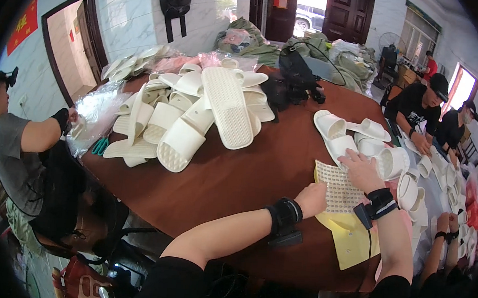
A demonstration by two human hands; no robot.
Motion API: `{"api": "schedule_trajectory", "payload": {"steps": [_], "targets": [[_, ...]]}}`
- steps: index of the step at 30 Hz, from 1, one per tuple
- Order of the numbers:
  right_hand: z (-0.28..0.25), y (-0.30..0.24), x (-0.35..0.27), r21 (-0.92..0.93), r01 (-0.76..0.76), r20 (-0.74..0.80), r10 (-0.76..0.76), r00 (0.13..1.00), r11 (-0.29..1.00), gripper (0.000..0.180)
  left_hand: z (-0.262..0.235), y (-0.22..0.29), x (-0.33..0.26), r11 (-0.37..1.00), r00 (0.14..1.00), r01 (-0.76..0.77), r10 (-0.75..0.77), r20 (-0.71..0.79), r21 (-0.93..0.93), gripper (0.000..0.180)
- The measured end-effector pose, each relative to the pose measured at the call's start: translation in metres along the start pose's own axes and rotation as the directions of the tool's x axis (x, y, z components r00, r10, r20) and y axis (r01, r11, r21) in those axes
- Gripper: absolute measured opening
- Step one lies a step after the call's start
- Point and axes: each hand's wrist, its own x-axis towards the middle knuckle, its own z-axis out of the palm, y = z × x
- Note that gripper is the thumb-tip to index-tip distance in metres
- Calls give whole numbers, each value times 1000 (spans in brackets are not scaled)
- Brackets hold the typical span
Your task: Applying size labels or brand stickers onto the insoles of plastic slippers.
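My left hand (311, 199) is closed, its fingertips at the left edge of a sheet of small stickers (340, 190). Whether a sticker is between them is too small to tell. Stretched and partly spread, the fingers of my right hand (363, 173) rest at the near end of a white slipper (336, 146), beside the sheet's upper right corner. Beneath the sheet lies yellow backing paper (352, 243). More white slippers (391, 161) lie just right of my right hand. Both wrists wear black straps.
On the brown table (246, 205), a large heap of white slippers (188, 126) stands to the left. Teal-handled scissors (100, 146) and clear plastic bags (94, 114) lie by the left edge. A black bag (296, 78) is at the back. Other people (422, 109) work around it.
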Motion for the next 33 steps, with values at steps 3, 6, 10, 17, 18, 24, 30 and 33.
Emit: {"api": "schedule_trajectory", "payload": {"steps": [3,6,10,17,18,24,30,33], "targets": [[-6,-4,3,21,1,21,-2,1000,1000,44,-18,7,-20,999,999,8,-10,49,38,31],[-15,-7,8,52,-9,22,8,1000,999,44,-71,7,-41,992,999,22,-27,37,124,42],[-39,-25,37,253,32,25,-40,999,967,57,-180,-38,-74,937,910,-15,157,-383,349,35],[-34,-119,159,652,262,-116,-248,962,712,91,-374,-186,-147,771,721,418,41,-692,481,64],[-35,-132,173,700,245,-100,-248,964,671,95,-378,-199,-142,779,756,438,-49,-653,449,72],[-28,-220,214,973,18,37,-233,972,230,89,-384,-201,-125,787,763,553,-346,-545,274,91],[-11,-242,232,918,-180,74,-292,953,-353,58,-389,-213,-110,766,770,555,-327,-548,323,89],[-8,-240,228,885,-214,114,-252,961,-414,55,-342,-194,-93,861,775,405,-502,-384,-309,77]]}}
